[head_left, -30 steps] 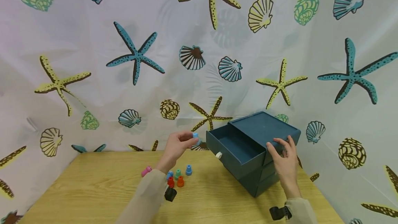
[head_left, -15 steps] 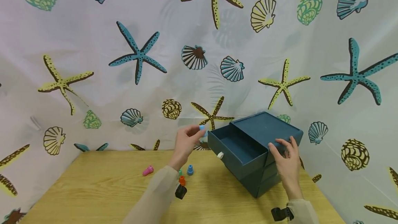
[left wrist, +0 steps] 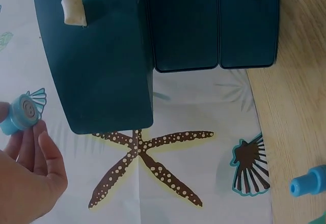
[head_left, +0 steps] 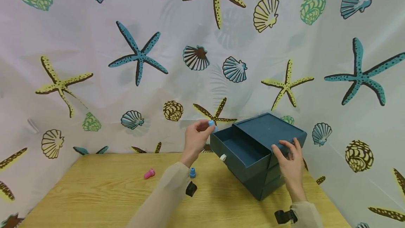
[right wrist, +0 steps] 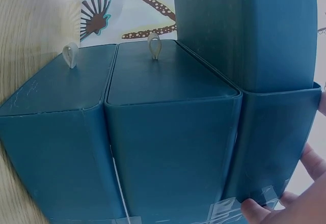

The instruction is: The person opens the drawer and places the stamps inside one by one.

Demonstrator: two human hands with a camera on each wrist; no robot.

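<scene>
My left hand (head_left: 197,138) pinches a light blue toy stamp (left wrist: 24,113) between thumb and fingers, its round face with a small face pattern showing in the left wrist view. The hand is just left of the pulled-out top drawer (head_left: 221,149), near its far corner, in the head view. The drawer belongs to a dark blue drawer box (head_left: 269,129) with several drawers. My right hand (head_left: 291,166) rests its fingertips on the box's right upper edge; its fingers (right wrist: 311,163) touch the side in the right wrist view. The visible drawer inside holds nothing.
On the wooden table (head_left: 95,186) lie a pink stamp (head_left: 149,173) and an upright blue stamp (head_left: 192,172). In the left wrist view, a green thing (left wrist: 320,219) shows at the corner. A shell-and-starfish cloth (head_left: 177,45) hangs behind. The lower drawers (right wrist: 168,76) are shut.
My left hand has moved right and up with the light blue stamp, towards the drawer. The left sleeve now covers the red, orange and green stamps. The right hand stays on the box.
</scene>
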